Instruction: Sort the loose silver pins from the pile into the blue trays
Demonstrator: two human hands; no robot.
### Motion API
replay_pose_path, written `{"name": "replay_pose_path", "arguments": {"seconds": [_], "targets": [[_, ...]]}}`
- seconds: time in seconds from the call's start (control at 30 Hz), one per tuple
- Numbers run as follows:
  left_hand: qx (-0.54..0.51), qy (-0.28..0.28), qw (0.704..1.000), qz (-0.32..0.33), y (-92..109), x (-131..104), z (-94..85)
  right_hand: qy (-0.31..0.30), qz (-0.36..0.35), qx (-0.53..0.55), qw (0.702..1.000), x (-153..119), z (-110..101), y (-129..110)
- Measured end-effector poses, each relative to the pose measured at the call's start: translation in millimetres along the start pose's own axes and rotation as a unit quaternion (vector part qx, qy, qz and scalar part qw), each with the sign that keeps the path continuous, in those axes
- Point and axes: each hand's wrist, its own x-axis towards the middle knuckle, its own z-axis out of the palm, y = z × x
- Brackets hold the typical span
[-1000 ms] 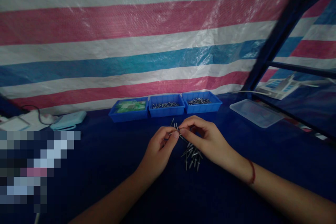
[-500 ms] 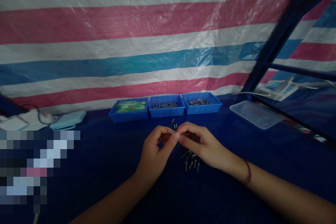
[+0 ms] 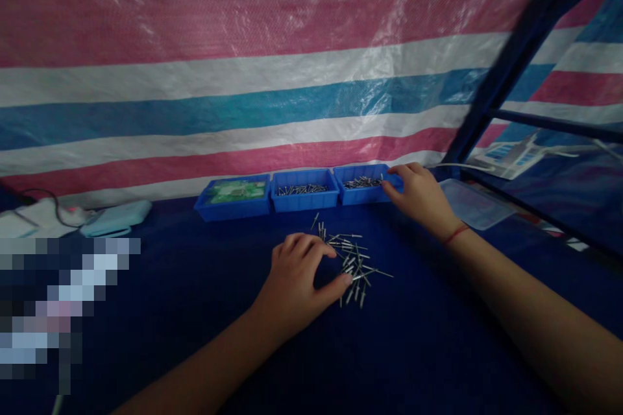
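Several silvery rivets (image 3: pixel 357 266) with thin stems lie in a loose pile on the dark blue table. At the pile's left edge is my left hand (image 3: pixel 304 275), thumb and fingers spread apart, the thumb tip by the rivets. My right hand (image 3: pixel 419 198) is over the right end of the right blue bin (image 3: pixel 363 196), which holds many small metal pieces. Its thumb and forefinger are apart, with a small bright piece near the fingertips; whether they touch it is unclear.
The middle blue bin (image 3: pixel 305 201) holds metal pieces, the left blue bin (image 3: pixel 233 209) green packets. A clear plastic lid (image 3: pixel 474 204) lies at the right by a blue metal frame (image 3: pixel 506 78). A light blue case (image 3: pixel 117 217) is at the left.
My hands have separated. The right one moved up and right to the right bin; the left one opened and came down by the pile, which now shows more fully.
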Motion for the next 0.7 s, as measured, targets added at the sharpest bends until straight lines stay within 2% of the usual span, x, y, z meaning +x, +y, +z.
{"name": "replay_pose_path", "arguments": {"seconds": [0.17,0.33,0.47,0.57,0.7], "targets": [[0.036,-0.026,0.999,0.008,-5,1,0.3,-0.029,-0.061,0.069,0.995,-9,-10,-21],[0.055,-0.008,0.998,0.006,-11,4,2.1,-0.111,-0.111,0.150,0.976,-21,-25,-51],[0.073,-0.002,0.997,0.015,-15,4,-2.5,-0.140,-0.139,0.190,0.962,-29,-33,-65],[0.097,-0.025,0.994,0.033,-15,4,-11.4,-0.158,-0.159,0.205,0.953,-34,-37,-71],[0.137,-0.089,0.986,0.044,-15,4,-21.3,-0.180,-0.173,0.205,0.947,-38,-41,-76]]}}
